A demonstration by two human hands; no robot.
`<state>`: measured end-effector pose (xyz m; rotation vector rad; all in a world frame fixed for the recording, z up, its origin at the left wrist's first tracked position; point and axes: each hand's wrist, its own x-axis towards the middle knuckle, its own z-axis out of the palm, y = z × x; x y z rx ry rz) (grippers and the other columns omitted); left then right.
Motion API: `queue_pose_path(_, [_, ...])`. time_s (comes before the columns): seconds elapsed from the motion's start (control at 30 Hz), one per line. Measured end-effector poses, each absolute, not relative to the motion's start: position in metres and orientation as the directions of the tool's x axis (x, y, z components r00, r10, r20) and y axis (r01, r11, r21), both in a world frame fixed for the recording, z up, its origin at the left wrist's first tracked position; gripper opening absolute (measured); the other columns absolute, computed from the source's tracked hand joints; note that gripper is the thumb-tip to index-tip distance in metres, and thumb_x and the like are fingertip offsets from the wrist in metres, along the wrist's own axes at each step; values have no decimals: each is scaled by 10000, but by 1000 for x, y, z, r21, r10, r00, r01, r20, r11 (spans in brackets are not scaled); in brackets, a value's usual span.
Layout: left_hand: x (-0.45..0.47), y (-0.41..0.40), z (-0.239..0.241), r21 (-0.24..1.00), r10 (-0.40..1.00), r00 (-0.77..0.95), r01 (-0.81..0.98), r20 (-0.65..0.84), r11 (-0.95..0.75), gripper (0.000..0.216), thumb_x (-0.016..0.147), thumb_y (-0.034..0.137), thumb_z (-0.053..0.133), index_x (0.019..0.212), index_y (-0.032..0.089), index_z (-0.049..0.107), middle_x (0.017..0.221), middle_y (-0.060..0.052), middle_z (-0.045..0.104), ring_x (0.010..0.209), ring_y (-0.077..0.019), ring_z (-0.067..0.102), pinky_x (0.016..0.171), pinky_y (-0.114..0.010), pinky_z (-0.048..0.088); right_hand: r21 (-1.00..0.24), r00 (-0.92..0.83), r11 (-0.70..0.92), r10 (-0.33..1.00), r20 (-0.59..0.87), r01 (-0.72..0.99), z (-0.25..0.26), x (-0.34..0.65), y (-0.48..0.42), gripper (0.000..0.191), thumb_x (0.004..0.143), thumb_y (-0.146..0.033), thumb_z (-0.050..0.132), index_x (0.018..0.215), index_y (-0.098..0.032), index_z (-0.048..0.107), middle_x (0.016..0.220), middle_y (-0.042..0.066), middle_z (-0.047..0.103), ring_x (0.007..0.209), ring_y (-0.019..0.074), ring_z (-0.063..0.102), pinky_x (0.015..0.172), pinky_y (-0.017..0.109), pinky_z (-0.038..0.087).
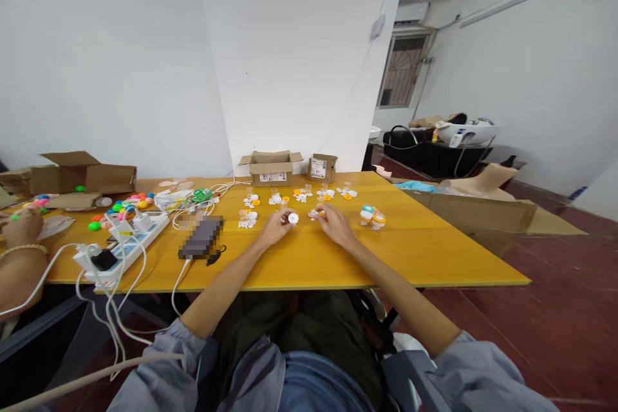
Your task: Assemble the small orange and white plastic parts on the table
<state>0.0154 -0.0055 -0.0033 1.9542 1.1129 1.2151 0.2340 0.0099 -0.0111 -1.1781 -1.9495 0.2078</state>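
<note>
Nearest to me, both forearms reach out over the near edge of the yellow table. My left hand is curled narrow around a small white disc, pinched at its rim by the fingertips, near the middle of the table. My right hand rests just to the right, fingers bent over a tiny white and orange piece; I cannot tell whether it truly grips it or only touches it.

I judge the disc to be light, stiff plastic, smooth and a little slippery. The rim is the place to hold it, thumb against one or two fingers, with gentle pressure, since so small a part could easily pop out and roll.

To the right stand two small assembled toys. Left of my hands lie a dark blurred device and a white power strip with cables. Farther off are rows of small white and orange parts, coloured balls at far left, and two cardboard boxes against the wall.
</note>
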Motion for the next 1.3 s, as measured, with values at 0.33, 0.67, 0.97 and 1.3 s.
queue_pose_path(0.33, [18,-11,-3,838,869,287,266,404,-477,242,731,193,734,969,181,694,897,-20,717,848,-171,652,805,-289,526,-836,-243,525,842,483,160,-18,190,1,163,794,-391,659,832,-233,651,830,27,724,770,195,676,690,324,567])
queue_pose_path(0.67, [18,-8,-10,893,876,383,217,294,-395,323,671,221,810,964,154,692,845,-16,696,744,-138,610,728,-264,494,-959,-300,284,913,278,-25,-20,196,-2,236,676,-398,772,751,-210,650,662,-7,677,550,138,643,538,272,570])
queue_pose_path(0.97, [18,-11,-2,865,869,395,274,297,-421,228,676,265,809,835,147,696,734,4,658,661,-126,560,671,-257,457,-972,-299,212,926,232,-98,-18,196,-3,243,622,-374,832,726,-219,677,737,8,706,673,171,690,668,312,617])
queue_pose_path(1.3, [18,-12,-1,856,876,387,307,286,-415,248,703,354,793,793,150,686,699,12,630,653,-126,542,658,-258,445,-970,-266,211,935,236,-119,-15,197,-4,225,630,-368,822,735,-227,681,740,0,708,641,161,669,670,319,616])
